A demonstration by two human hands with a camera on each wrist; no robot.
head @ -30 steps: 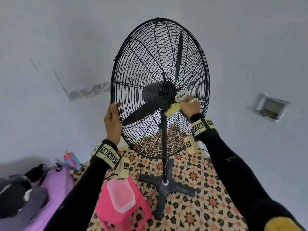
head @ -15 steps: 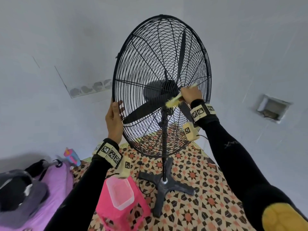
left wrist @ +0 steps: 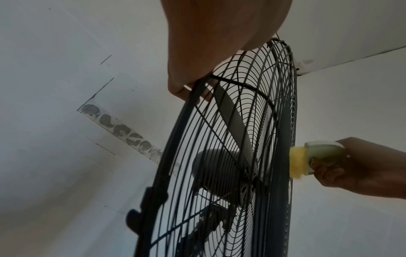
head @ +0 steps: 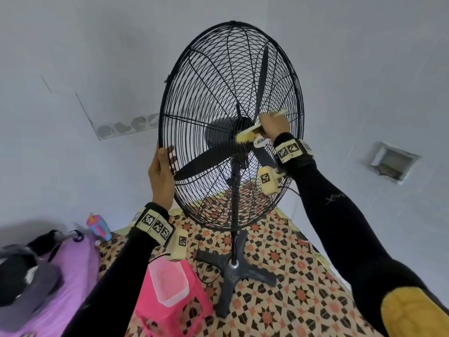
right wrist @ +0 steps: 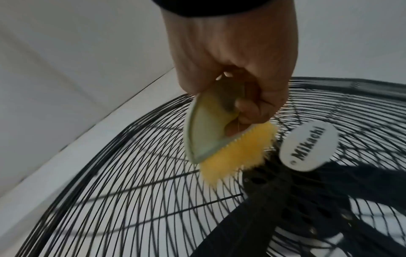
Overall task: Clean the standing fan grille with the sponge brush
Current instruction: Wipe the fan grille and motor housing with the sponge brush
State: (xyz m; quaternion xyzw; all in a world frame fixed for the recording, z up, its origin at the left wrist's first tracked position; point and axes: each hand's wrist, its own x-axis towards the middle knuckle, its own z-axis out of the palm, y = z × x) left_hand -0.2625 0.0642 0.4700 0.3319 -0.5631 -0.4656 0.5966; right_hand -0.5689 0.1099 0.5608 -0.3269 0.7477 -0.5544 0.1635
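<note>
A black standing fan with a round wire grille (head: 218,76) stands on a patterned floor. My left hand (head: 162,175) grips the grille's left rim, fingers curled round the wires (left wrist: 189,87). My right hand (head: 274,125) holds a sponge brush (head: 246,136) with a pale handle and yellow bristles. The bristles (right wrist: 237,153) press on the front grille (right wrist: 131,191) just beside the white oval badge (right wrist: 307,146) at the hub. From the left wrist view the brush (left wrist: 298,160) touches the grille (left wrist: 241,121) edge-on, and the right hand (left wrist: 362,167) grips the handle.
A pink stool (head: 175,310) carrying a clear plastic tub (head: 168,282) stands by the fan's cross base (head: 238,273). A purple bag (head: 60,276) and a small cup (head: 98,226) lie at the lower left. White walls surround the fan, with a recessed box (head: 391,162) on the right.
My right hand has swept the brush upward across the hub, from below the badge to just above it. The left hand has kept its hold on the rim.
</note>
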